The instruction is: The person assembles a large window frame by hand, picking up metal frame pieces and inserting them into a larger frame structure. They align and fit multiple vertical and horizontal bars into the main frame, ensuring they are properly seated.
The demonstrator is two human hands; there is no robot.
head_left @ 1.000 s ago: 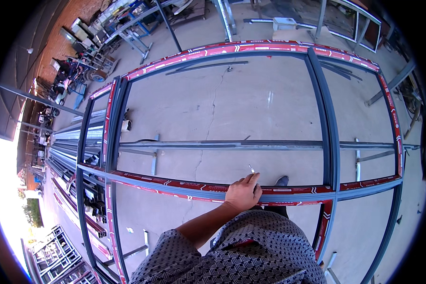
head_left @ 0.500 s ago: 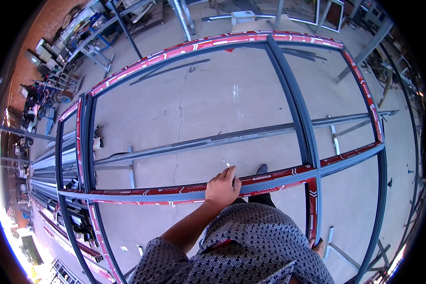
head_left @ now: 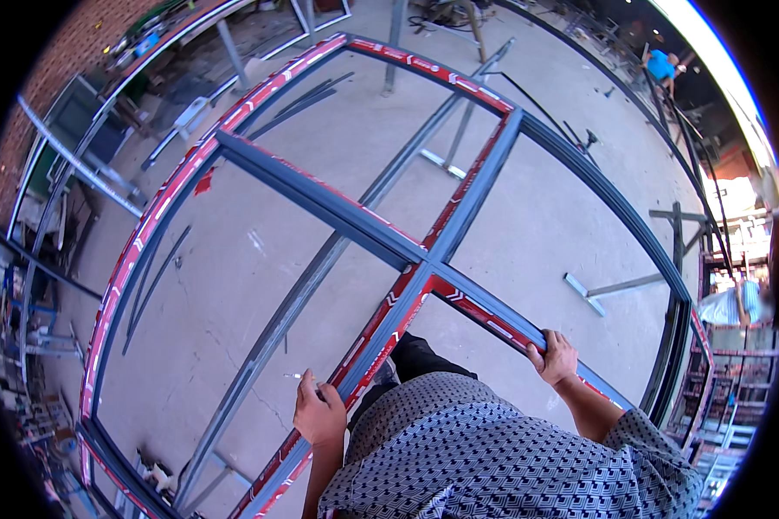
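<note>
Both your hands are at the big grey frame [head_left: 428, 262], which lies before you above the concrete floor [head_left: 212, 290], across a long grey rail [head_left: 273, 333]. Your right hand [head_left: 556, 357] curls its fingers over the right-hand bar [head_left: 492, 313]. Your left hand [head_left: 320, 413] pinches a small pale stick [head_left: 293, 375] beside the red-taped middle bar [head_left: 381, 327]; whether it also touches that bar cannot be told.

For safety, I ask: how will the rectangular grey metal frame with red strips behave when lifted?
The frame is probably stiff, because crossbars brace it. It may be heavy and tip, since it spreads far beyond the left hand and right hand.
</note>
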